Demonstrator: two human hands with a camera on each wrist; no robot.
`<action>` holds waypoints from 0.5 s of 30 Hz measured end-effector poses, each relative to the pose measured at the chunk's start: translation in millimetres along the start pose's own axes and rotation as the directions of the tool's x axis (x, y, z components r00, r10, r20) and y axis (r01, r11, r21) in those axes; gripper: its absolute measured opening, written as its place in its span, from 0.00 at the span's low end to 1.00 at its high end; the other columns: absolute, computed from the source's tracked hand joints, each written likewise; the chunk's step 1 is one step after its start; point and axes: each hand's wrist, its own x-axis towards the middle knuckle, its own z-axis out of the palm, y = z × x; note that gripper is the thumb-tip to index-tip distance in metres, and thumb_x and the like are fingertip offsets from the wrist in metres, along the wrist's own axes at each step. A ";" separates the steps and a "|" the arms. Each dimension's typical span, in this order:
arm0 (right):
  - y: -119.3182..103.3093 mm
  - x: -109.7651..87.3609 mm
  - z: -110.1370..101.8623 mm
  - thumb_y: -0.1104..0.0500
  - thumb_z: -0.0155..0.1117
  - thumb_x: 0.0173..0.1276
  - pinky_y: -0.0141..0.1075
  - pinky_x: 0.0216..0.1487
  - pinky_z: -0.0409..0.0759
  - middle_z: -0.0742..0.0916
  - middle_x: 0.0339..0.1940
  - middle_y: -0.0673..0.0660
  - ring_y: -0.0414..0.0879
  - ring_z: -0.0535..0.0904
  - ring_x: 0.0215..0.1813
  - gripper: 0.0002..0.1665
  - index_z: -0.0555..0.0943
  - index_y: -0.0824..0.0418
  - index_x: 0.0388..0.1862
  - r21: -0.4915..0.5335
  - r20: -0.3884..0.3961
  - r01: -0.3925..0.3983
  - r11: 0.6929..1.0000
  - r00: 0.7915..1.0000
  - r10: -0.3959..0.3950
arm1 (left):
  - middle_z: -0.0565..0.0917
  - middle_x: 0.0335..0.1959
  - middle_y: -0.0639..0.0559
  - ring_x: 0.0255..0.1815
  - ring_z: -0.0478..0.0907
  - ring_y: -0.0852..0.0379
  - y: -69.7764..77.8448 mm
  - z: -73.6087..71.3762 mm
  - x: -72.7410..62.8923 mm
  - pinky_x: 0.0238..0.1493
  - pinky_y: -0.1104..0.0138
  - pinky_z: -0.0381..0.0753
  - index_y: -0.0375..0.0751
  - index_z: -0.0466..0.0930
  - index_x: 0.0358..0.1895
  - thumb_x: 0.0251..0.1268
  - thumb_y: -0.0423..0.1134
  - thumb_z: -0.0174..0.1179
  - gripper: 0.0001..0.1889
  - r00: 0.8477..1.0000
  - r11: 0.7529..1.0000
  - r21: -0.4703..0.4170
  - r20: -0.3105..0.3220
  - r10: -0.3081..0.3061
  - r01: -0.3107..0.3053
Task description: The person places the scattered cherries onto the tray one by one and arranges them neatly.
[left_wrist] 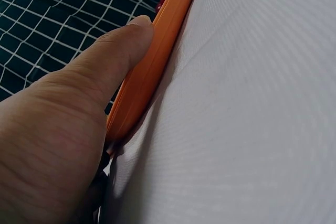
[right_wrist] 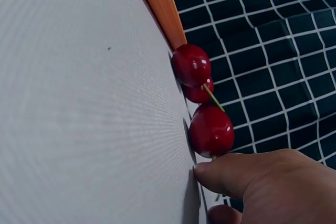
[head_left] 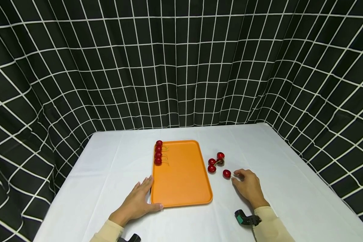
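My left hand [head_left: 136,202] rests spread at the near left corner of an orange tray [head_left: 184,181]. Its fingers lie along the left side, and the thumb [left_wrist: 137,38] touches the front rim. Right of the tray, my right hand [head_left: 247,185] is beside a red cherry [head_left: 227,173], thumb and forefinger slightly apart around the end of its stem. In the right wrist view, that cherry [right_wrist: 211,130] sits just past the thumb tip [right_wrist: 206,171]. On the tray, several cherries [head_left: 158,154] line the upper left edge, stems pointing right.
Several more cherries [head_left: 212,168] cluster between the tray and my right hand, one of them darker [head_left: 220,162]. A white cloth [head_left: 115,161] covers the table. Black curtains [head_left: 175,67] with white grid lines stand behind it and at both sides.
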 end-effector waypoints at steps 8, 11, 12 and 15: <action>-2.5 4.3 2.7 0.62 0.70 0.59 0.46 0.39 0.74 0.84 0.32 0.55 0.52 0.77 0.37 0.05 0.87 0.62 0.34 0.029 -0.011 0.041 0.999 0.999 -0.040 | 0.53 0.75 0.46 0.76 0.47 0.50 -1.4 -1.2 -1.3 0.74 0.55 0.37 0.35 0.52 0.75 0.44 0.71 0.65 0.61 1.000 1.000 0.003 -0.011 0.010 -0.010; -2.7 3.6 3.3 0.61 0.70 0.60 0.45 0.37 0.75 0.84 0.30 0.52 0.49 0.77 0.35 0.07 0.87 0.62 0.37 0.042 0.010 0.014 0.999 1.000 -0.015 | 0.53 0.75 0.46 0.76 0.47 0.50 -1.4 -1.0 -0.8 0.74 0.54 0.37 0.35 0.51 0.75 0.45 0.71 0.65 0.60 1.000 1.000 0.005 -0.004 0.022 -0.022; -2.4 3.4 3.5 0.61 0.69 0.60 0.44 0.36 0.74 0.84 0.29 0.51 0.48 0.77 0.34 0.07 0.87 0.61 0.38 0.042 0.020 0.007 0.999 1.000 -0.008 | 0.53 0.75 0.46 0.76 0.47 0.50 -1.3 -0.9 -0.7 0.74 0.54 0.36 0.35 0.51 0.75 0.45 0.71 0.65 0.60 1.000 1.000 0.005 -0.001 0.026 -0.026; -0.6 2.0 3.9 0.61 0.69 0.61 0.42 0.35 0.74 0.84 0.27 0.49 0.47 0.75 0.33 0.07 0.87 0.61 0.38 0.047 0.036 -0.006 0.999 0.999 0.004 | 0.52 0.75 0.46 0.76 0.47 0.51 -2.0 0.4 -1.3 0.74 0.54 0.36 0.35 0.50 0.76 0.46 0.71 0.64 0.61 1.000 1.000 0.000 0.008 0.028 -0.028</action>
